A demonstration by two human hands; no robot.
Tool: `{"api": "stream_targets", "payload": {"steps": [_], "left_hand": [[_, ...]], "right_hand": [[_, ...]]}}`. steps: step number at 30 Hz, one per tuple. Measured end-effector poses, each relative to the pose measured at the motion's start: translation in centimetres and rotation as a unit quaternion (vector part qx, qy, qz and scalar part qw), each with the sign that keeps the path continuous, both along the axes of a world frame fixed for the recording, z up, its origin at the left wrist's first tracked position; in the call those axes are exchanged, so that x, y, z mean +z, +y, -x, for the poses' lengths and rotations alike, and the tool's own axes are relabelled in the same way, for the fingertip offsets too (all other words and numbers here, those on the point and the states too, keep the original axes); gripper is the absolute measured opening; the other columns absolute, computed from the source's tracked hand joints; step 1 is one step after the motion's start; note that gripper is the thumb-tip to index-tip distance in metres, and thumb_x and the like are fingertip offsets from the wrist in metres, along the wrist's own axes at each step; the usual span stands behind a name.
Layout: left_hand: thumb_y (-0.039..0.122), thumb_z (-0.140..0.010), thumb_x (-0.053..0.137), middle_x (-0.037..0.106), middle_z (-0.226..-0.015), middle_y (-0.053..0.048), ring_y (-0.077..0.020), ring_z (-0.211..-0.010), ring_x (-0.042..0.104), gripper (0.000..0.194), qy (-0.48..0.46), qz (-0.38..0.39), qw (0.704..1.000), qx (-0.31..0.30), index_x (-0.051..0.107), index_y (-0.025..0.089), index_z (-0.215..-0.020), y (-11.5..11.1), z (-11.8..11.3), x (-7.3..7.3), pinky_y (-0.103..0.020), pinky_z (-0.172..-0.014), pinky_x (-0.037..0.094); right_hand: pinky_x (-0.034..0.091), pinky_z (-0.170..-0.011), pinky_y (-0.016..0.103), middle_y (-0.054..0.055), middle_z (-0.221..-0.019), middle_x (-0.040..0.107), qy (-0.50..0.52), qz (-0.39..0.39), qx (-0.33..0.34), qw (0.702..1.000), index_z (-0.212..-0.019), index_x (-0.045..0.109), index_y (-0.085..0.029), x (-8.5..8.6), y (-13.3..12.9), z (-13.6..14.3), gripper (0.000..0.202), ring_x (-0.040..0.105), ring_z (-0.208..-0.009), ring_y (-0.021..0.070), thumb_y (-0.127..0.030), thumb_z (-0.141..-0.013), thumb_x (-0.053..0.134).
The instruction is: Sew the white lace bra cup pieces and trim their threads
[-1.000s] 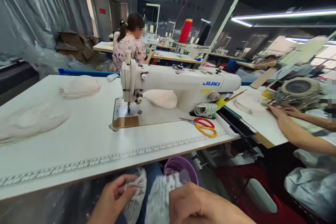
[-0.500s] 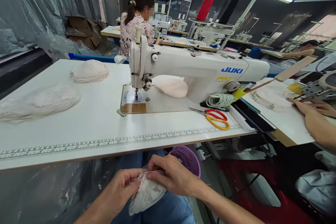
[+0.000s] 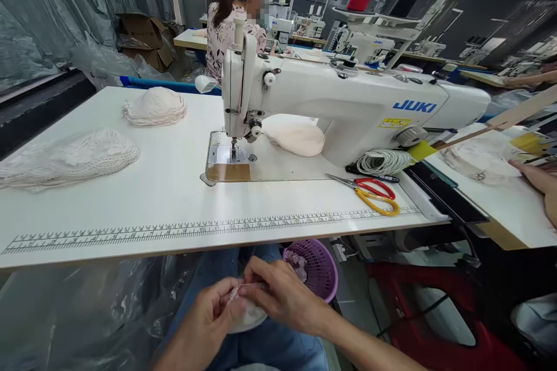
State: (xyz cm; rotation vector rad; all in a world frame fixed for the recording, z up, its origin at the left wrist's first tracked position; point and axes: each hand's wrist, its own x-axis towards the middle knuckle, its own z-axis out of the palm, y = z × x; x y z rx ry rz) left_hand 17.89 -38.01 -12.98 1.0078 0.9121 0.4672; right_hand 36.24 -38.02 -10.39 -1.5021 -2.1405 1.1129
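- White cloth piece [image 3: 249, 321]: low in the head view, over the person's lap, below the front edge of the tabletop [image 3: 183, 200]; mostly hidden by the hands.
- Grip, left hand [image 3: 214, 317]: thumb and fingers pinched together on the piece's upper left edge.
- Grip, right hand [image 3: 285, 295]: thumb and fingertips clamped on the upper edge, just beside the left fingertips; exact finger contact partly hidden.
- Handling (judged): light, soft, floppy; probably not slippery. Edge looks thin and lacy, may stretch or snag if tugged. Best hold: a light two-handed pinch along the rim, fingertips close together.
- Versus half a second ago: both hands are on the piece in both frames. Then more of it hung out below the hands, lacy face showing; now only a small rounded white part shows.
- Versus one second ago: hands were apart, each with white material; now they meet at one piece.
- View has shifted too: sewing machine [image 3: 348, 87] looks larger, purple basket [image 3: 334, 281] shows more, with crumpled pale stuff inside.
- On the tabletop: lacy stack [image 3: 82, 156] at left, smaller pale stack [image 3: 154, 108] behind it, both apart from the machine.
- Pale rounded piece [image 3: 300, 139] lies under the machine's arm.
- Right of the needle: scissors [image 3: 378, 197], handles toward the front edge; coil of white cord [image 3: 380, 162] just behind.
- Beyond the machine: co-worker in a patterned top [image 3: 217, 49].
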Motion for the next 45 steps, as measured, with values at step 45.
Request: {"api": "stream_targets", "payload": {"steps": [45], "left_hand": [[0.036, -0.068, 0.071, 0.046, -0.057, 0.005, -0.0089, -0.054, 0.037, 0.023, 0.135, 0.072, 0.979, -0.134, 0.065, 0.014, -0.070, 2.6, 3.6, 0.9, -0.017, -0.051, 0.027]], "right_hand": [[0.045, -0.065, 0.022, 0.002, -0.075, 0.062, 0.322, 0.258, 0.089, 0.906, -0.084, 0.065, -0.013, -3.8, 1.9, -0.9, 0.036, 0.058, -0.070, 0.0127, -0.048, -0.075, 0.065]]}}
